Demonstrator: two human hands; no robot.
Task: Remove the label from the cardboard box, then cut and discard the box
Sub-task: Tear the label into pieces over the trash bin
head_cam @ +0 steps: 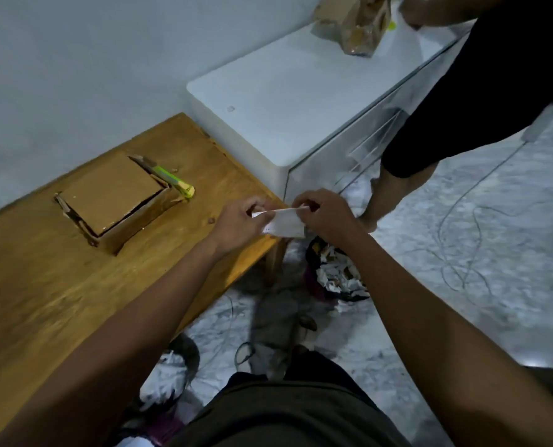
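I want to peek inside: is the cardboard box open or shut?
Mostly shut: the cardboard box has its top flap lying flat, with a dark gap along the front edge.

The cardboard box (115, 200) lies on the counter (42, 301), near the wall (75, 59) behind it. A cutter (171, 180) lies touching the box's right side. Right of the counter stands a cabinet (284, 108) with another box (354, 22) on its far end. Off the counter's right corner both hands share a label (284, 222), left hand (241, 221) on its left edge, right hand (325, 217) on its right, above a bin (334, 272) on the floor (462, 253).
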